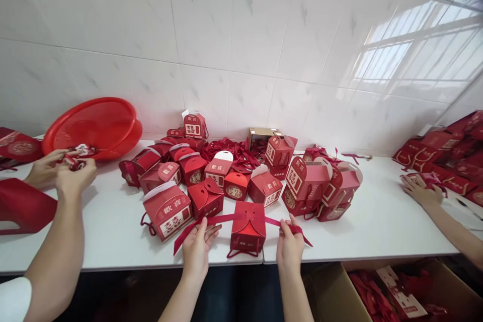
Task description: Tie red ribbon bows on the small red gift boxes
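Observation:
A small red gift box (248, 234) stands at the table's front edge, its flaps folded together on top and a red cord handle hanging at its front. A dark red ribbon (222, 219) runs through the top of this box and out to both sides. My left hand (196, 249) pinches the ribbon's left part between thumb and fingers, with a loose end trailing beyond. On the other side my right hand (290, 246) grips the right part, its cut end sticking out past the fingers. Neither hand touches the box itself.
Several red boxes (206, 198) crowd the white table behind, with stacked ones (307, 181) to the right. A ribbon heap (230, 153) lies by the wall. A co-worker's hands (75, 171) hold small items near a red basin (94, 126); another person's hand (422, 191) is at right. A carton (332, 292) stands below.

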`<state>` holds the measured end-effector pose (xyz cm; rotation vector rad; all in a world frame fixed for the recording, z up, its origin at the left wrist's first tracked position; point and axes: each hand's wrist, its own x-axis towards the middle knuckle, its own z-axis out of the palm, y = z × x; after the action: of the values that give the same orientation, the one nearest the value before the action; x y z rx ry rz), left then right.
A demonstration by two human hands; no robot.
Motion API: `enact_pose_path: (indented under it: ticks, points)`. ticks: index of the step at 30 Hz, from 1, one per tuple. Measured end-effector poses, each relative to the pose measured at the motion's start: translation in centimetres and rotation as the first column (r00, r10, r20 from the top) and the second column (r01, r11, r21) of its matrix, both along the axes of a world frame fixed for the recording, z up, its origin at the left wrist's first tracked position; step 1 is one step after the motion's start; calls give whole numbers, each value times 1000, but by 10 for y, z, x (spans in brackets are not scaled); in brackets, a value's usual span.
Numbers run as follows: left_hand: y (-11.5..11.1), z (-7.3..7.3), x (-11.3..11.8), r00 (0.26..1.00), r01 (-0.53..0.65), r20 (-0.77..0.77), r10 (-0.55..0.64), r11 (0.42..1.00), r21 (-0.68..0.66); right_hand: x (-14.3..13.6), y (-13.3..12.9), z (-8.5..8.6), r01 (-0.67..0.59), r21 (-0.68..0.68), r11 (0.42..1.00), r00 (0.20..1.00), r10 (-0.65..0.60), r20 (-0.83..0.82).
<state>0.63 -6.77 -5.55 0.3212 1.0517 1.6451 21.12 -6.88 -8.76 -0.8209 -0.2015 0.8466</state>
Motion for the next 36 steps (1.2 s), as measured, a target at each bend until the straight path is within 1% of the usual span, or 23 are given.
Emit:
enact_pose_path:
  ticks: [4,6,9,12,14,17,20,23,25,28,29,31,33,36]
  points:
    - [-2,4,-9,1000,-20,13,19,1000,14,3,-4,-8,81,-20,997,992,-78,101]
    - [-4,5,-14,999,-37,15,36,999,22,3,-8,-12,90,-15,996,986,-87,141]
    - [-8,6,-17,999,-50,13,49,998,36,3,-13,-15,75,-2,997,985,-74,157]
    - [-9,13,-18,998,-57,-1,58,996,66,10,-15,-12,70,18,997,986,-72,150]
    - [-7,23,-21,997,-80,-15,82,991,104,18,-14,-5,89,39,995,984,-94,149]
    - [2,46,-25,991,-116,-45,125,978,174,30,-12,14,135,76,988,977,-146,157]
    - [15,72,-26,984,-117,-98,146,960,255,37,-9,39,165,116,980,965,-184,187]
    - [26,96,-22,976,-76,-168,137,942,326,38,-4,66,174,151,973,950,-206,233]
    - [32,111,-17,968,-27,-223,115,931,365,36,-1,84,159,170,973,941,-201,274]
    - [37,130,-8,940,71,-329,92,890,451,34,4,110,103,185,977,919,-164,359]
    - [38,136,-4,927,106,-364,87,872,479,32,6,118,71,182,981,895,-144,423]
    - [39,145,3,899,180,-432,70,840,511,28,10,133,-8,168,986,819,-90,567]
    - [39,152,10,859,268,-512,35,820,505,22,14,147,-101,156,983,748,-28,664]
    - [39,159,16,792,368,-611,-17,811,454,12,20,165,-210,168,963,701,28,713]
